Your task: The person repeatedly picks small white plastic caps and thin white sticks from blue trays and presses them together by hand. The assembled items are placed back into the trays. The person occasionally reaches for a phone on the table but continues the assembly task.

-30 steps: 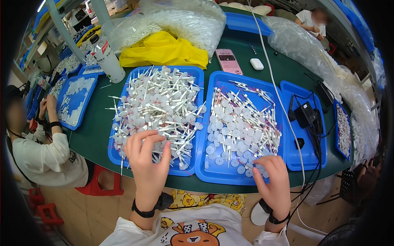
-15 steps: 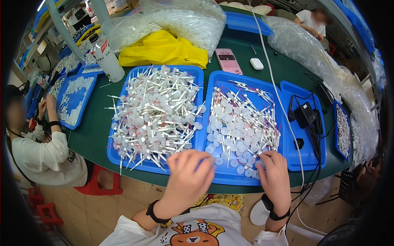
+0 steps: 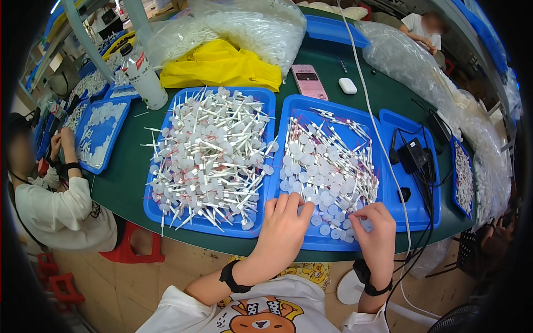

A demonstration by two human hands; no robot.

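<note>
My left hand (image 3: 285, 225) reaches over the near left part of a blue tray (image 3: 344, 244). Its fingers are bent and apart, and nothing shows between them; the tips are partly hidden. My right hand (image 3: 376, 236) is above the tray's near right part, thumb and forefinger pinched together. Whatever lies in that pinch is too small to make out. Below and between the hands lie loose translucent round discs (image 3: 325, 229). Behind them, thin white sticks (image 3: 363, 172) with discs and fine red threads are heaped in the same tray.
To the left stands another blue tray (image 3: 149, 213) piled with similar disc-ended sticks. Right of my hands, a tray (image 3: 413, 222) holds black cables and an adapter. A white cable (image 3: 383, 133) crosses overhead. Behind are a bottle (image 3: 145, 83), yellow bag (image 3: 222, 66), pink phone (image 3: 309, 83) and white case (image 3: 347, 86).
My left hand has moved right and slightly forward, onto the discs in the tray, and its fingers now point away from me. The right hand has hardly moved, its thumb and forefinger now closer together.
</note>
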